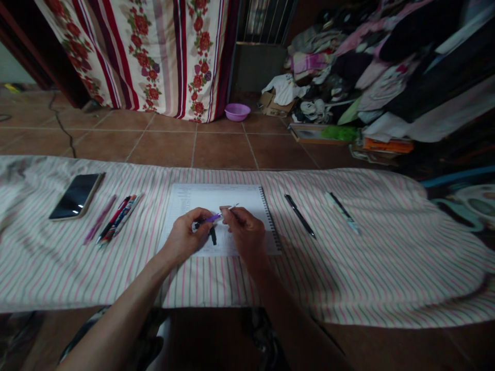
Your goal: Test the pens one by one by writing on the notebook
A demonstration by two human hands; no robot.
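A spiral notebook [247,193] lies on the striped cloth in front of me, its coil along the right side. Above its page, my left hand [190,229] is closed around a purple pen barrel [212,218]. Close against it, my right hand [245,226] pinches a thin pale pen part [233,206] whose tip sticks out past the fingers. Whether the two parts touch is hidden by the fingertips. A small black pen piece [213,235] shows on the page between my hands.
Left of the notebook lie a phone [76,196] and several pens [118,219]. A black pen [300,216] and a pale patterned pen [345,213] lie to the right. Beyond the cloth-covered surface [359,273], a purple basin [237,112] stands on the tiled floor near piled clothes [348,67].
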